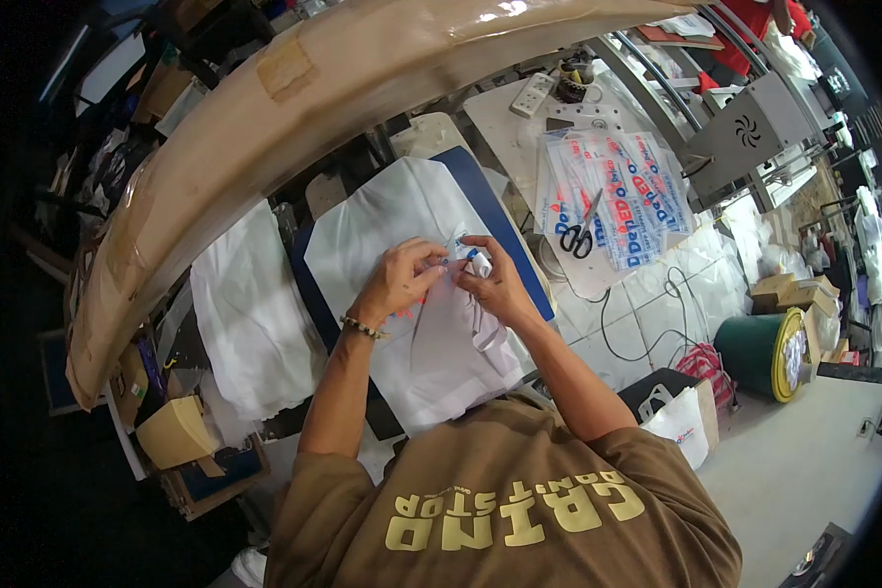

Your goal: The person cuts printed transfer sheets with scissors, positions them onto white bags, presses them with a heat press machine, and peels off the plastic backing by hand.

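Note:
A white bag-shaped sheet [392, 211] lies over a dark blue board [475, 186] in front of me. My left hand [404, 281] is pinched at the middle of the sheet, thumb and fingers closing on a small edge with blue print. Close beside it, my right hand [497, 284] has its fingers curled around a crumpled bit of white film [478, 263] with blue marks. Below both hands, a loose white flap [461, 343] hangs in folds towards my body. A little red print shows by my left wrist; the fingers partly hide what they grip.
Black-handled scissors [578, 238] lie on printed clear sheets [612, 196] on the side table at right. A large brown taped curved form [265, 83] arches across the far side. More white material [250, 314] hangs at left. A green bin [755, 355] and cables are on the floor.

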A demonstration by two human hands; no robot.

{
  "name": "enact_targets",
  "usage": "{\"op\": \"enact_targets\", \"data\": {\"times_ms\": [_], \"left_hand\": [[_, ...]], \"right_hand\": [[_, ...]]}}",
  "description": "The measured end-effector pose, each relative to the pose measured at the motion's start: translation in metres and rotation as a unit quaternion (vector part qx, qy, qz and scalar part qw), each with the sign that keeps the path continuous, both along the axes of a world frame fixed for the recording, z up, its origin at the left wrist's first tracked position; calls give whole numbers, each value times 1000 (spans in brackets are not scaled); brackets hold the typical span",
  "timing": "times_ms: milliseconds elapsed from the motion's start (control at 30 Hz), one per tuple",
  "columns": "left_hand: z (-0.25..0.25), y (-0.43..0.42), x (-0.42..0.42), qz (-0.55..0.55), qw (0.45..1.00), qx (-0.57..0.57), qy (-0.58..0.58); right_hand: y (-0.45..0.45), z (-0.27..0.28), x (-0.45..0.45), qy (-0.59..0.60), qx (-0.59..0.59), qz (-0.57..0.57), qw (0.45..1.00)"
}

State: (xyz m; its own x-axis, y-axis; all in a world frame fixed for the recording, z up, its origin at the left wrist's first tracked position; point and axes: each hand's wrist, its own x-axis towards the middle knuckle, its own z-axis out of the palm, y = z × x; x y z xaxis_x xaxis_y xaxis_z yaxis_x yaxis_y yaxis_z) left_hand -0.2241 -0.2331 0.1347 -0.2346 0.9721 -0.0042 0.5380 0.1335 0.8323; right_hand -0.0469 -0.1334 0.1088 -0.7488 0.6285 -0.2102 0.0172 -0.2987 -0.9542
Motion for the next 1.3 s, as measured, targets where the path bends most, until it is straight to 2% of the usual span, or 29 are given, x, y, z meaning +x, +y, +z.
{"op": "enact_targets", "data": {"times_ms": [233, 533, 833, 1000, 1100, 1300], "left_hand": [[-3, 2, -3, -21, 999, 6, 32], [5, 2, 0, 3, 1000, -27, -14], [1, 8, -5, -27, 999, 13, 25], [-2, 8, -8, -51, 996, 33, 69], [-10, 4, -12, -59, 994, 46, 82], [-4, 1, -8, -19, 1000, 7, 7]], "right_hand": [[0, 8, 1, -21, 3, 5, 1000], [1, 5, 1, -26, -13, 17, 999], [1, 4, 1, -21, -22, 6, 1000], [1, -8, 0, -28, 47, -11, 998], [2, -13, 0, -27, 19, -2, 999], [2, 4, 1, -49, 21, 1, 999]]}}
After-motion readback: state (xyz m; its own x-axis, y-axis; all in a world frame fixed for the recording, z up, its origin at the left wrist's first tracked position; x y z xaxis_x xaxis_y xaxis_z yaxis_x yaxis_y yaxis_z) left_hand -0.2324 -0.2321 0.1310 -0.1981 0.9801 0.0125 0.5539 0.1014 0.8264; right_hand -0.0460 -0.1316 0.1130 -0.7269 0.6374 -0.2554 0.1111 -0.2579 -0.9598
